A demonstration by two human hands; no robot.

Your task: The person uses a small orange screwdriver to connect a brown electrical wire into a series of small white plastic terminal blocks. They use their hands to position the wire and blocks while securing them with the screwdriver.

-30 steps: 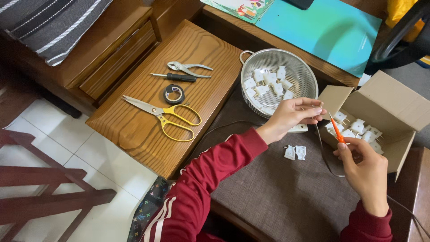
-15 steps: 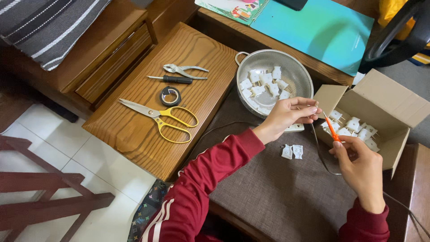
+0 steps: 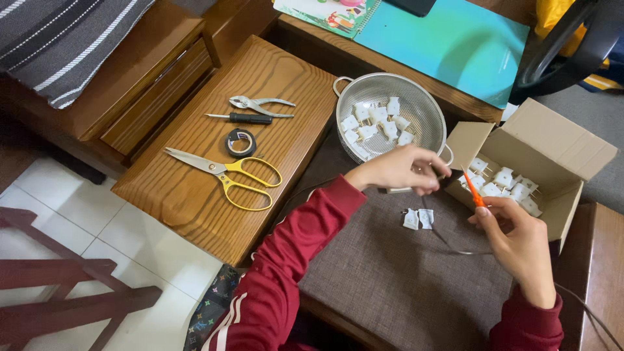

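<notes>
On the wooden side table (image 3: 195,195): yellow-handled scissors (image 3: 224,174); roll of black tape (image 3: 241,142); screwdriver (image 3: 239,117) beside pliers (image 3: 261,103); behind, a teal mat (image 3: 448,42); far left, a striped cushion (image 3: 58,39); lower left, dark red wooden rails (image 3: 58,286) over white tiles.

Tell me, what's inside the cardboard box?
The cardboard box holds a bunch of small white plugs with metal prongs. The right hand and the box's front wall cover some of the inside, so any plugs there are hidden.

One scissors (image 3: 224,175) (two screwdrivers (image 3: 240,118))
</notes>
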